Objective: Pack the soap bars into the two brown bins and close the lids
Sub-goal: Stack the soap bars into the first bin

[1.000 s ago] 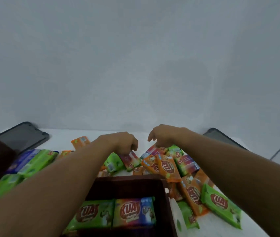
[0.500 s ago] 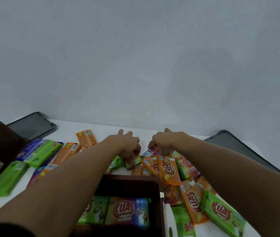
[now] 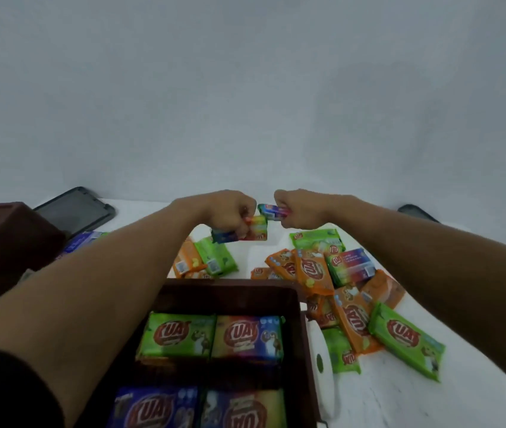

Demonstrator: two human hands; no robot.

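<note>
Head view: left hand (image 3: 230, 211) grips a rainbow-wrapped rectangular soap bar (image 3: 247, 233); right hand (image 3: 300, 211) pinches a second rainbow-wrapped soap bar (image 3: 271, 210) just beside it, beyond the brown rectangular plastic bin (image 3: 230, 291).

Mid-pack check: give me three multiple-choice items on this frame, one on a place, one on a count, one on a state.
1. Where is the orange-bar pile? A right of the near bin; B inside the far-left bin; C on a dark lid.
2. How many packed bars show inside the near bin? A two; B four; C seven.
3. What are the hands doing? A both flat on the table; B only one holds a bar; C each holds a bar.
Key: 1 A, it lies beside the bin's right wall. 2 B, two rows of two. 3 C, left hand grips the left-held bar, right hand the right-held bar.
</note>
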